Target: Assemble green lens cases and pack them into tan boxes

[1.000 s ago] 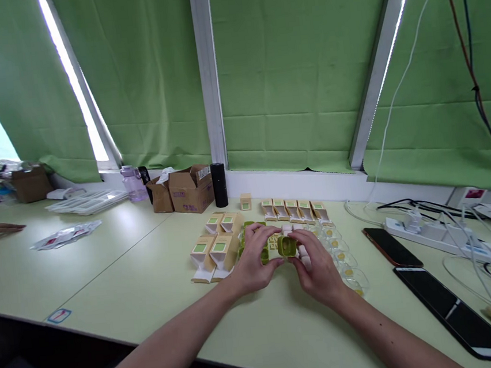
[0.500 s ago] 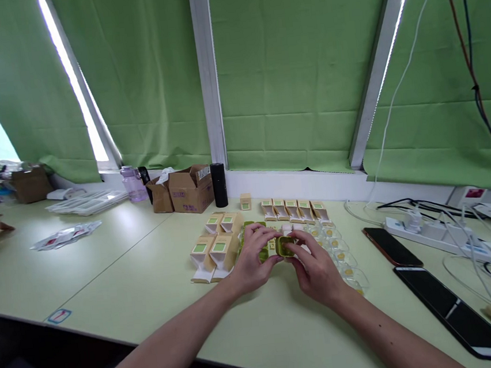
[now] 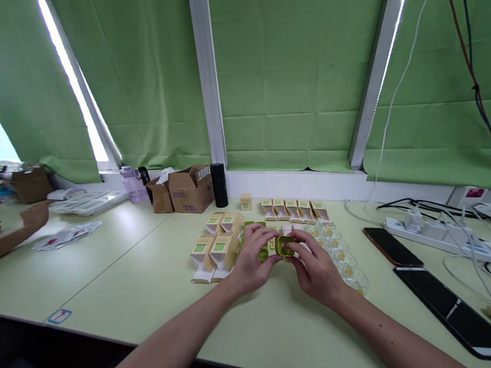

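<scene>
Both my hands meet over the middle of the pale green table (image 3: 118, 260). My left hand (image 3: 253, 261) and my right hand (image 3: 317, 269) pinch a small olive-green box (image 3: 283, 246) between their fingertips. To the left of my hands lie tan cartons with green labels (image 3: 211, 254), their white flaps open. A row of small tan boxes (image 3: 295, 209) stands behind. Clear plastic cups with yellow contents (image 3: 346, 261) line up on the right of my right hand.
Open cardboard boxes (image 3: 185, 190), a black cylinder (image 3: 218, 185) and a purple bottle (image 3: 132, 183) stand by the window. Two phones (image 3: 391, 246) (image 3: 452, 306), a power strip (image 3: 432, 229) and cables lie at the right. Another person's hand (image 3: 35, 216) reaches over packets (image 3: 66, 235) at the far left.
My fingers have drawn closer round the green box, which has turned slightly. The other person's hand at the far left has moved right, towards the packets.
</scene>
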Tool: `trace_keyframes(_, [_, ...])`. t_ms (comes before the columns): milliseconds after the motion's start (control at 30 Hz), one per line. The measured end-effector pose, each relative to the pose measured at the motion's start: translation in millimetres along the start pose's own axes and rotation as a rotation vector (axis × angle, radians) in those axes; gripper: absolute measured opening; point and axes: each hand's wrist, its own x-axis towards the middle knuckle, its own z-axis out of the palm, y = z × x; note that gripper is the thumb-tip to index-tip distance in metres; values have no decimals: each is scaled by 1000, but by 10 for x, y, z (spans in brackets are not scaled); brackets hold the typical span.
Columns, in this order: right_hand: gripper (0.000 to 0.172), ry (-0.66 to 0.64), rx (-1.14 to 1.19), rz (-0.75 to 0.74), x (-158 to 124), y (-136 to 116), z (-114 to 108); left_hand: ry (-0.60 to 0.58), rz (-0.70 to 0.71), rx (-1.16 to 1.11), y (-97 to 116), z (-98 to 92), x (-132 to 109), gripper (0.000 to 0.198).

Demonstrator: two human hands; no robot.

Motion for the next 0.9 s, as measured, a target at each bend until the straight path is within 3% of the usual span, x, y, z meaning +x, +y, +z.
trace_keyframes(467, [42,-7,-8,-57,16,7,-1,22,4,-10,0,5,-15,40])
trace_keyframes(900, [41,-49,15,-19,-21,36,21,16,21,5,-6,5,-7,41])
